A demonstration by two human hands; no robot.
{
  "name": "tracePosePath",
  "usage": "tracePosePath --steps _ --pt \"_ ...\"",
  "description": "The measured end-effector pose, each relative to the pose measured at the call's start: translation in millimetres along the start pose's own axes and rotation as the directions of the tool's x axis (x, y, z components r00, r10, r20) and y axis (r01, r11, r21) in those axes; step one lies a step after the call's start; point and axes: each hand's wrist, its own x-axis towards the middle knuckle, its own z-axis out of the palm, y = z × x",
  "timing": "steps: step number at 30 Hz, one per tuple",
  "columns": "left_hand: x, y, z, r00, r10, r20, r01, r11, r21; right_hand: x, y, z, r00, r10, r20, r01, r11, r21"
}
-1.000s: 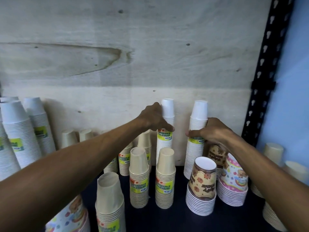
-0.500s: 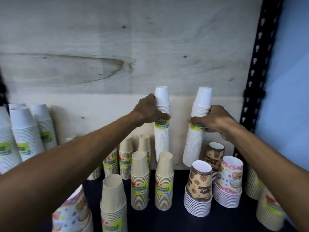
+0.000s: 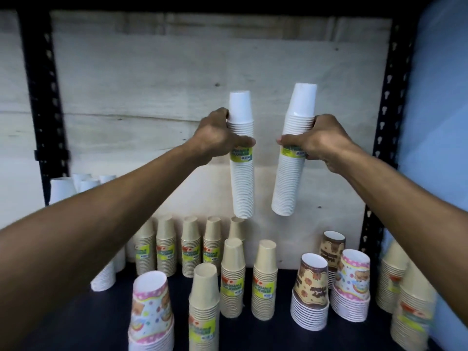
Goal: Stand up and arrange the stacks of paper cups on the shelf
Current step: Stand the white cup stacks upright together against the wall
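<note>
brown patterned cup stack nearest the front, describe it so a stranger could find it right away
Start at the black upright post on the shelf's right side and drop to the dark shelf board. Just left of the pink rainbow cup stack stands the brown patterned cup stack. Its top cup is brown with cream blobs, tilted on white rims; a second brown stack stands behind it.

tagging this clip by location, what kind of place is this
Probably a storeroom or shop stockroom. A black slotted metal rack backed with plywood holds many labelled stacks of paper cups, and each hand lifts a white stack.
</note>
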Motion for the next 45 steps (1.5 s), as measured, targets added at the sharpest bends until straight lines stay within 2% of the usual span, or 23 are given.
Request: tracePosePath --steps 5,10,15,20,26,33,45 --pt "-8 5 -45 1.000 -0.007 -0.028 0.006 0.999 -0.035 -9 -44 13 0.997 -0.074 -0.008 0.074 0.997 -0.008" --pt "-22 1 -96 0.998 -0.018 -0.058 0.018 1.000 -0.008 -22 -83 40 0.992 -0.120 0.035 0.118 0.991 0.055" --pt "-41 -23 -144 0.993 -0.051 -0.107 0.056 0.998 0.041 -40 -111 87 0.984 -0.142 0.105 0.135 0.988 0.073" --pt "-55 -61 -188 0.975 -0.129 -0.178 0.153 0.980 0.127 -61 -129 147 0.975 -0.135 0.177 0.121 0.989 0.085" --pt "-76 -112 -226 0.960 -0.225 -0.166 0.256 0.946 0.197 -91 -131 214 0.961 -0.106 0.256 0.096 0.994 0.052" --pt "-107 -156 -239 0.958 -0.276 -0.080 0.287 0.928 0.238 -130 -117 275 0.926 -0.060 0.372 0.079 0.996 -0.035" --pt "-139 -247 -237 0.935 -0.335 -0.115 0.354 0.884 0.305 -159 -87 350 0.902 0.020 0.432 0.071 0.978 -0.194"
